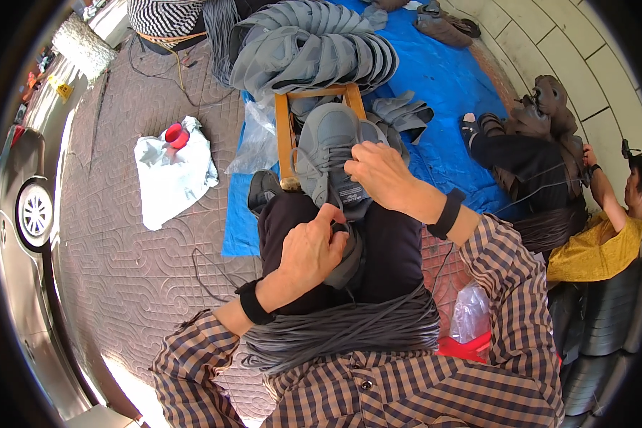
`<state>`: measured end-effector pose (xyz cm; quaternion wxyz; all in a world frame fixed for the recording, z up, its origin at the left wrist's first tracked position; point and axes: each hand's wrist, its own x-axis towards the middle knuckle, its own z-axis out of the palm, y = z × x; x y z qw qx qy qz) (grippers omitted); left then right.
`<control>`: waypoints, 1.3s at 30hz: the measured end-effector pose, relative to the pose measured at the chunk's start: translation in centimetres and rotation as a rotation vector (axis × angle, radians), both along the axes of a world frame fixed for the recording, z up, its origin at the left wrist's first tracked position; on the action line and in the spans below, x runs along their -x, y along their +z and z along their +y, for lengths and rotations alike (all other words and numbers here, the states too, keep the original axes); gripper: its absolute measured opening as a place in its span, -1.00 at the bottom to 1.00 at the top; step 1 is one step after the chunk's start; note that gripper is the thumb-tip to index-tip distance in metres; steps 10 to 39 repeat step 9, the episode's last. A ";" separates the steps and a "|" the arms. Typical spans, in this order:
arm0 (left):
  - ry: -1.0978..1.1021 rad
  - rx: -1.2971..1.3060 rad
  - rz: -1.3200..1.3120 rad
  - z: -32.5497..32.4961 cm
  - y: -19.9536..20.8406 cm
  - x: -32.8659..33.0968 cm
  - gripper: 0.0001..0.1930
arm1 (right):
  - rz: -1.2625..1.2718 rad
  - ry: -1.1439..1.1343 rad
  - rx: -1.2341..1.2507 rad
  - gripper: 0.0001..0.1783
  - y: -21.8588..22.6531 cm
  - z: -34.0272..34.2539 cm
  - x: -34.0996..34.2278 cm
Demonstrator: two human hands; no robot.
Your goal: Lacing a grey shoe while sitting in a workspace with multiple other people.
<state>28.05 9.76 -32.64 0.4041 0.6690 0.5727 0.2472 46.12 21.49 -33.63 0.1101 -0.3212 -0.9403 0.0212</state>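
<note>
A grey shoe upper with its toe pointing away from me rests between my knees, against a wooden frame. A grey shoelace crosses its front, and a loose loop hangs on the left side. My right hand is closed in a pinch at the right row of eyelets; its fingertips partly hide what they grip. Lower down, by the heel opening, my left hand pinches a thin strand that looks like the shoelace. Across my lap lies a thick bundle of grey laces.
Stacked grey shoe uppers stand beyond the frame on a blue tarp. More uppers lie right of it. A white plastic sheet with a red cup lies left. At right sits a person in yellow; a car stands far left.
</note>
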 end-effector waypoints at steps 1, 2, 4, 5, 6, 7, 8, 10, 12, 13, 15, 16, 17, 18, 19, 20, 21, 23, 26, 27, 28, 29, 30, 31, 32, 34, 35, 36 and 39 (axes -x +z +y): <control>-0.012 -0.041 0.009 0.1 -0.1 0.2 -0.85 | -0.086 -0.031 -0.045 -0.89 0.2 -0.1 0.5; -0.045 0.014 -0.015 0.1 -0.4 0.6 -0.85 | -0.171 -0.062 -0.090 -0.89 0.4 -0.2 1.0; -0.073 0.074 -0.025 0.1 -0.4 0.9 -0.84 | -0.239 -0.057 -0.102 -0.89 0.7 -0.2 1.4; -0.100 0.132 -0.030 0.1 -0.5 1.0 -0.84 | -0.302 -0.050 -0.116 -0.88 0.8 -0.2 1.5; -0.098 0.133 -0.033 -0.1 -0.7 1.3 -0.84 | -0.305 -0.048 -0.115 -0.88 0.9 -0.1 1.7; -0.105 0.145 -0.115 -0.3 -1.1 1.6 -0.82 | -0.364 -0.037 -0.125 -0.87 1.0 0.0 1.9; -0.111 0.157 -0.198 -0.6 -1.6 1.8 -0.80 | -0.424 -0.026 -0.134 -0.85 1.1 0.0 2.1; -0.095 0.167 -0.215 -0.8 -1.9 1.8 -0.78 | -0.473 -0.054 -0.087 -0.85 1.4 0.0 2.4; -0.095 0.167 -0.215 -0.8 -1.9 1.8 -0.78 | -0.473 -0.054 -0.087 -0.85 1.4 0.0 2.4; -0.095 0.167 -0.215 -0.8 -1.9 1.8 -0.78 | -0.473 -0.054 -0.087 -0.85 1.4 0.0 2.4; -0.095 0.167 -0.215 -0.8 -1.9 1.8 -0.78 | -0.473 -0.054 -0.087 -0.85 1.4 0.0 2.4; -0.095 0.167 -0.215 -0.8 -1.9 1.8 -0.78 | -0.473 -0.054 -0.087 -0.85 1.4 0.0 2.4; -0.095 0.167 -0.215 -0.8 -1.9 1.8 -0.78 | -0.473 -0.054 -0.087 -0.85 1.4 0.0 2.4; -0.095 0.167 -0.215 -0.8 -1.9 1.8 -0.78 | -0.473 -0.054 -0.087 -0.85 1.4 0.0 2.4; -0.095 0.167 -0.215 -0.8 -1.9 1.8 -0.78 | -0.473 -0.054 -0.087 -0.85 1.4 0.0 2.4; -0.095 0.167 -0.215 -0.8 -1.9 1.8 -0.78 | -0.473 -0.054 -0.087 -0.85 1.4 0.0 2.4; -0.095 0.167 -0.215 -0.8 -1.9 1.8 -0.78 | -0.473 -0.054 -0.087 -0.85 1.4 0.0 2.4; -0.095 0.167 -0.215 -0.8 -1.9 1.8 -0.78 | -0.473 -0.054 -0.087 -0.85 1.4 0.0 2.4; -0.095 0.167 -0.215 -0.8 -1.9 1.8 -0.78 | -0.473 -0.054 -0.087 -0.85 1.4 0.0 2.4; -0.095 0.167 -0.215 -0.8 -1.9 1.8 -0.78 | -0.473 -0.054 -0.087 -0.85 1.4 0.0 2.4; -0.095 0.167 -0.215 -0.8 -1.9 1.8 -0.78 | -0.473 -0.054 -0.087 -0.85 1.4 0.0 2.4; -0.095 0.167 -0.215 -0.8 -1.9 1.8 -0.78 | -0.473 -0.054 -0.087 -0.85 1.4 0.0 2.4; -0.095 0.167 -0.215 -0.8 -1.9 1.8 -0.78 | -0.473 -0.054 -0.087 -0.85 1.4 0.0 2.4; -0.095 0.167 -0.215 -0.8 -1.9 1.8 -0.78 | -0.473 -0.054 -0.087 -0.85 1.4 0.0 2.4; -0.095 0.167 -0.215 -0.8 -1.9 1.8 -0.78 | -0.473 -0.054 -0.087 -0.85 1.4 0.0 2.4; -0.095 0.167 -0.215 -0.8 -1.9 1.8 -0.78 | -0.473 -0.054 -0.087 -0.85 1.4 0.0 2.4; -0.095 0.167 -0.215 -0.8 -1.9 1.8 -0.78 | -0.473 -0.054 -0.087 -0.85 1.4 0.0 2.4; -0.095 0.167 -0.215 -0.8 -1.9 1.8 -0.78 | -0.473 -0.054 -0.087 -0.85 1.4 0.0 2.4; -0.095 0.167 -0.215 -0.8 -1.9 1.8 -0.78 | -0.473 -0.054 -0.087 -0.85 1.4 0.0 2.4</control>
